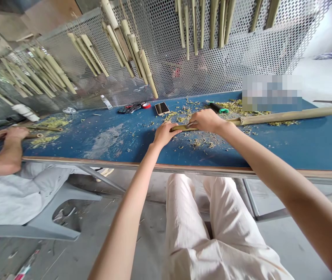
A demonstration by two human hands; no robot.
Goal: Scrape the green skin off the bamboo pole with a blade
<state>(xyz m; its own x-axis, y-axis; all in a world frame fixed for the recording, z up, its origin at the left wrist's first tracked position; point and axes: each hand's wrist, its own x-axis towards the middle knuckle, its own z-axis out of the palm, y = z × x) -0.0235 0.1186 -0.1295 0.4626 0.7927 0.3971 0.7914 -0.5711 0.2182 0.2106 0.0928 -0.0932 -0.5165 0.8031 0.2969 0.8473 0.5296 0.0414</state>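
A long bamboo stalk (288, 116) lies across the blue table (102, 140), running from the middle out to the right. My left hand (163, 134) is closed round the stalk's near end. My right hand (205, 119) is closed over the stalk just to the right of it, and whether it also holds a tool is hidden. Green bamboo shavings (201, 143) lie scattered around both hands.
A phone (161, 108), a green-handled tool (217, 107), scissors and a tape roll (137, 106) lie behind my hands. Bamboo pieces (138, 58) hang on the perforated metal wall. At the left a seated person (8, 171) in white works on another bamboo piece.
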